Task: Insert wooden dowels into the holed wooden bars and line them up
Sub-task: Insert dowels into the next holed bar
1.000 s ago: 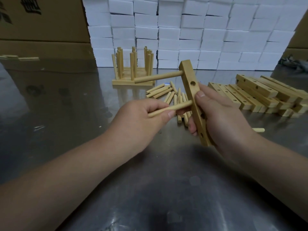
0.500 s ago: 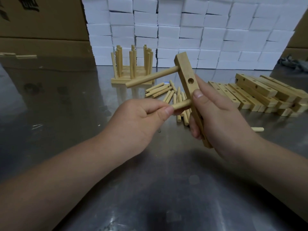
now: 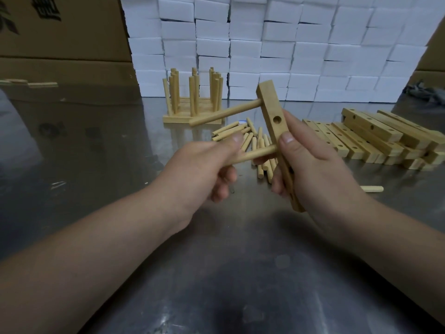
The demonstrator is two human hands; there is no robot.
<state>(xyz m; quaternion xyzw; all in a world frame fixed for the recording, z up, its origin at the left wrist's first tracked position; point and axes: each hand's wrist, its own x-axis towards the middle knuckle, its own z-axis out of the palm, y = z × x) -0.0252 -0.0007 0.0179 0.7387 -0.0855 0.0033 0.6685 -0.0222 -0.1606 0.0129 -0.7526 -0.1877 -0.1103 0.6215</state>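
Note:
My right hand (image 3: 310,165) grips a holed wooden bar (image 3: 271,104) held nearly upright above the metal table. One dowel (image 3: 224,114) sticks out leftward from the bar's top hole; the hole below it is open. My left hand (image 3: 199,169) pinches a second dowel (image 3: 255,154) whose tip sits at the bar beside my right thumb. Loose dowels (image 3: 250,138) lie in a heap behind the hands. Several finished bars with upright dowels (image 3: 192,97) stand in a row at the back.
A pile of bare holed bars (image 3: 375,138) lies at the right, with one stray dowel (image 3: 372,188) in front of it. White foam blocks (image 3: 277,44) are stacked along the back, and cardboard boxes (image 3: 62,32) stand at the left.
My left hand has pushed the second dowel rightward against the bar and loosened its lower fingers. The bar has tilted slightly, its top dowel now pointing more down-left.

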